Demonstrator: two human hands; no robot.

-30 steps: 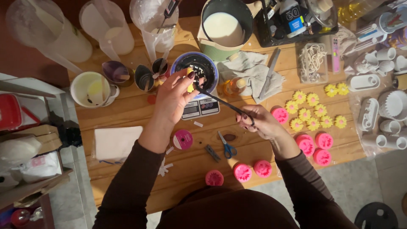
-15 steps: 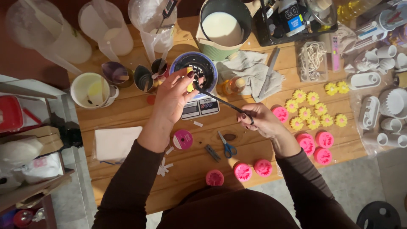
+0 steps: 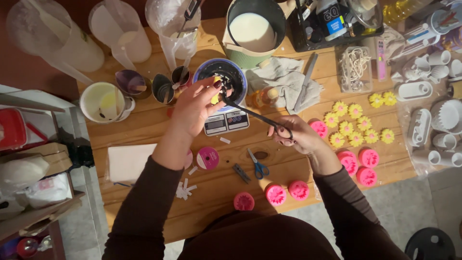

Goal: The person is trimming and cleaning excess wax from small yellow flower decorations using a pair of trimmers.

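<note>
At the wooden counter (image 3: 144, 130) the person leans over a dark bowl (image 3: 222, 77) that sits on a small digital scale (image 3: 226, 123). The left hand (image 3: 195, 108) is closed in a pinch on a small yellow piece (image 3: 214, 97) held over the bowl's near rim, while the right hand (image 3: 293, 135) grips the handles of long black scissors (image 3: 255, 115) whose tips reach up to that piece; whether the blades are apart or together is too small to tell. It looks to me like the yellow bit is being snipped into the bowl, where pale fragments already lie, so this weighing step seems underway rather than finished. A good deal of work seems done: a cluster of yellow flower shapes (image 3: 353, 126) lies to the right, and round pink pieces (image 3: 358, 163) are scattered along the front edge and beside the right wrist. Behind the bowl stands a green pot of white liquid (image 3: 252, 31), several cloudy plastic jugs (image 3: 120, 31) and a few small metal cups (image 3: 163, 89). Empty white moulds (image 3: 433, 115) wait at the far right, so I judge there is more left to do.
</note>
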